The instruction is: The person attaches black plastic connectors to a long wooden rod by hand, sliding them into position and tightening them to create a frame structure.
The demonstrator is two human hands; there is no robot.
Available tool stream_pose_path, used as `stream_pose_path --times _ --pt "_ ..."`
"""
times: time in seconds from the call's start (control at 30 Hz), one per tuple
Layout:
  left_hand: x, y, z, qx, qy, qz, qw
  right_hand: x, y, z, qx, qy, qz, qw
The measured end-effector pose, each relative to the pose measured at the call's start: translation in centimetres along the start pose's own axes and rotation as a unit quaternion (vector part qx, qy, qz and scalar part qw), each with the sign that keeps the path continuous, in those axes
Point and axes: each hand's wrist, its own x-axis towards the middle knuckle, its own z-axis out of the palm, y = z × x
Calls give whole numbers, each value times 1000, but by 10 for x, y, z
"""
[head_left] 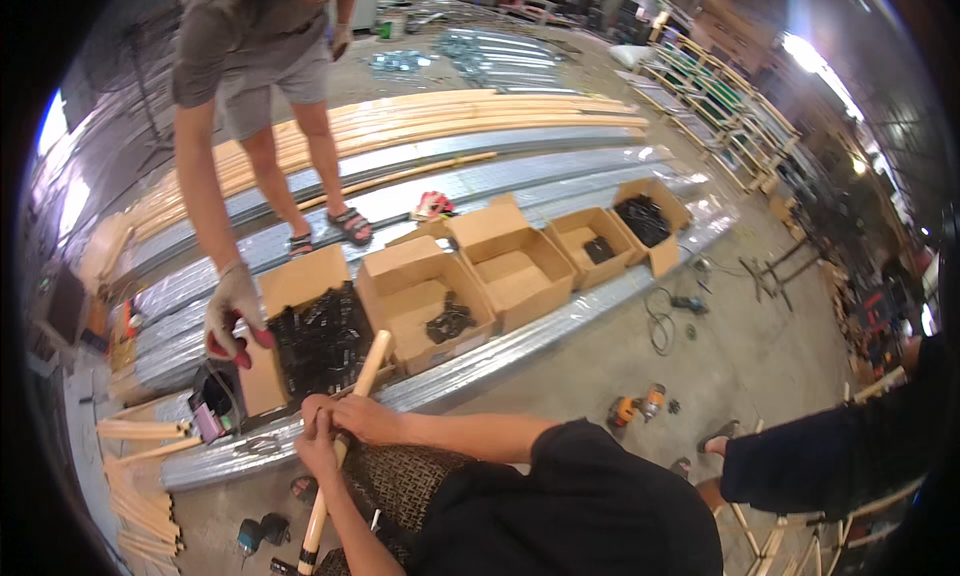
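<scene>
A long pale yellow tube (373, 364) with black at its lower end slants across my lap. My right hand (368, 418) is closed around its upper part. Just left of it, my left hand (317, 446) has its fingers pressed together against the right hand's fingertips. Whatever lies between those fingertips is too small or hidden to name. Closest to my hands is a cardboard box (262, 378) full of black plastic parts (322, 338). Beside it stands another box (428, 294) with a few black parts (450, 319) inside.
A person with a gloved hand (235, 311) reaches over the nearest box. More cardboard boxes (515, 266) stand in a row on wrapped metal profiles (500, 351). An orange drill (625, 411) lies on the floor at right, a teal power tool (248, 538) at lower left. Someone's dark-clothed leg (790, 471) is at right.
</scene>
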Motion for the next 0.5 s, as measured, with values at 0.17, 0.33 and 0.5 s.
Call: stream_pose_path --times 0.17,0.33,0.5 --pt "10 -15 6 2 -7 -12 1000 -6 -8 -2 -11 70 39 997" --pt "2 -15 -4 18 -11 19 1000 -11 -10 -9 79 81 46 993" --pt "-9 -14 -1 -14 -1 51 999 -16 -20 -10 100 110 52 988"
